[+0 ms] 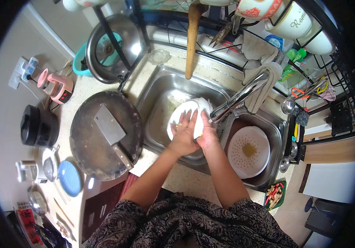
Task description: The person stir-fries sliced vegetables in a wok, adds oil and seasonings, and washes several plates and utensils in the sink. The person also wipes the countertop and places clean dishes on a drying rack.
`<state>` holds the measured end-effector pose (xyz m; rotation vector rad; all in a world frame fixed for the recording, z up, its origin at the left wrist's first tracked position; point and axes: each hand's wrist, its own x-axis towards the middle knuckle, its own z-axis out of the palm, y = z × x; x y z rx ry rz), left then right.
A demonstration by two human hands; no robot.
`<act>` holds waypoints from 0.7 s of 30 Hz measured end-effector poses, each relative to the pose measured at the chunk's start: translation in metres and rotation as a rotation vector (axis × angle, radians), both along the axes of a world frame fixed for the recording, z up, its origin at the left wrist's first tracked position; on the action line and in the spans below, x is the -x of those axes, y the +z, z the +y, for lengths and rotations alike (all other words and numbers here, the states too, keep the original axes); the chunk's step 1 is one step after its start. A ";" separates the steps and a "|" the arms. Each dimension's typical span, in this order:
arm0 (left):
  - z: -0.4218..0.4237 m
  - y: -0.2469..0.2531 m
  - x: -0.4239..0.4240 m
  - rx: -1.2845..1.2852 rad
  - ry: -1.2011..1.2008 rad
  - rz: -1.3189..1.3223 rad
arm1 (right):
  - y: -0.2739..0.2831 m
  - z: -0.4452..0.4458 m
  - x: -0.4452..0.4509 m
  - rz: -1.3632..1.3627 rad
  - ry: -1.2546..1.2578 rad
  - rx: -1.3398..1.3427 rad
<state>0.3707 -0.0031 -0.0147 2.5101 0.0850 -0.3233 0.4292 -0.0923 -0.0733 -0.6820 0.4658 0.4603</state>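
Both hands are over the left basin of a stainless steel sink, close under the chrome faucet. My left hand lies with spread fingers on the face of a white dish, a ring on one finger. At the dish's right side, my right hand grips its edge, thumb and fingers partly hidden. Water seems to run over the dish's far side, though blur leaves this uncertain. A white strainer basket sits in the right basin.
Left of the sink, a cleaver rests on a round dark board. A steel bowl leans behind it. A wooden handle hangs over the sink's back edge. Cloths drape over the faucet. A green tray of chillies stands at the front right.
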 end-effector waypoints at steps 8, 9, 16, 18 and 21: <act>0.051 -0.074 0.006 1.625 0.981 0.387 | -0.019 -0.012 0.012 0.027 0.015 -0.057; 0.050 -0.073 0.007 1.898 0.912 0.347 | -0.024 -0.015 0.014 0.008 0.036 -0.109; 0.051 -0.030 0.006 1.565 0.857 0.168 | -0.042 -0.051 0.016 0.041 0.270 0.532; 0.051 -0.027 0.010 1.333 0.824 0.129 | -0.063 -0.053 0.007 -0.010 0.275 0.739; 0.034 -0.032 0.020 1.205 0.570 -0.154 | -0.025 -0.023 -0.023 0.119 0.374 0.779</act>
